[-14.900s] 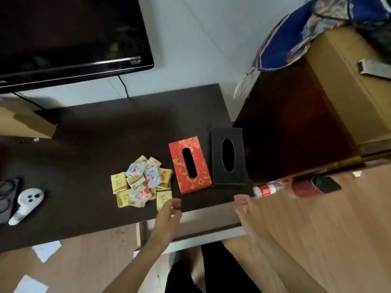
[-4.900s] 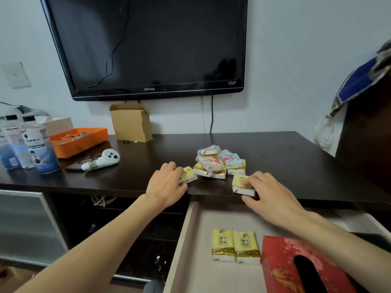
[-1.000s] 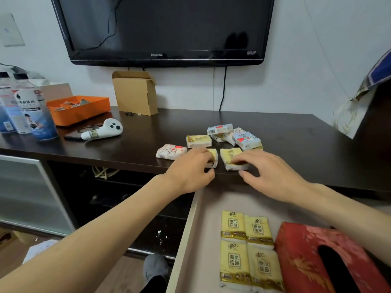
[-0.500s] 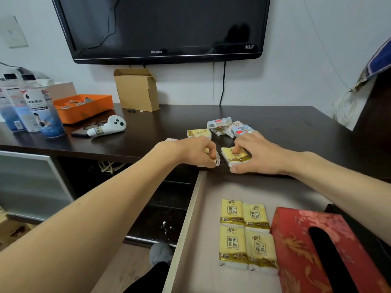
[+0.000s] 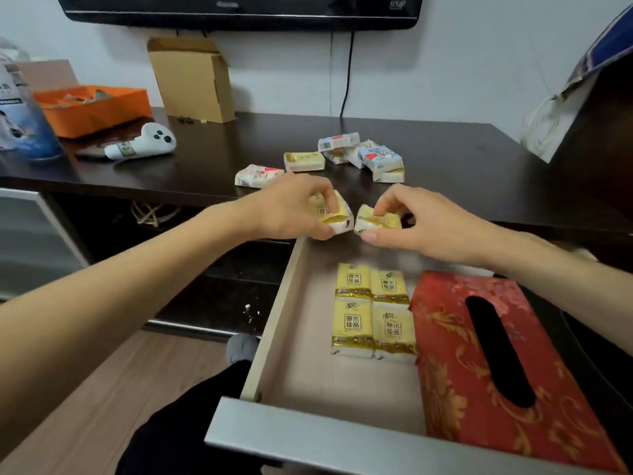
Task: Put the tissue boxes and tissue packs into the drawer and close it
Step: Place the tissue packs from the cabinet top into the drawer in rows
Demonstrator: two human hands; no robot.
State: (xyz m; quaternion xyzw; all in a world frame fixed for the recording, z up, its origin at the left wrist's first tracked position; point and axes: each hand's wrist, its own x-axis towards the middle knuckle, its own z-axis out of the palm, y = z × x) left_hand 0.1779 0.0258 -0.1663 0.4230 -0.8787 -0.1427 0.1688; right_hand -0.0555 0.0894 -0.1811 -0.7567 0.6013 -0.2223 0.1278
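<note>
The drawer [image 5: 274, 323] stands pulled open below the dark cabinet top [image 5: 445, 159]. Inside lie several yellow tissue packs [image 5: 373, 313] in a block, the red tissue box [image 5: 455, 354] beside them, and a black tissue box [image 5: 599, 358] at the far right, mostly hidden. My left hand [image 5: 291, 207] is shut on a yellow tissue pack [image 5: 337, 217] above the drawer's back edge. My right hand [image 5: 421, 217] is shut on another yellow pack [image 5: 375, 221] right next to it. Several more packs [image 5: 359, 156] remain on the cabinet top.
On the cabinet top stand a cardboard box [image 5: 191, 77], an orange tray [image 5: 92, 104], a white controller [image 5: 144, 145] and water bottles [image 5: 20, 108] at the left. A TV [image 5: 239, 8] hangs on the wall. A dark cupboard [image 5: 603, 132] rises at the right.
Both hands have lifted their yellow packs off the cabinet edge and brought them toward me, over the back of the open drawer. My view has tilted down.
</note>
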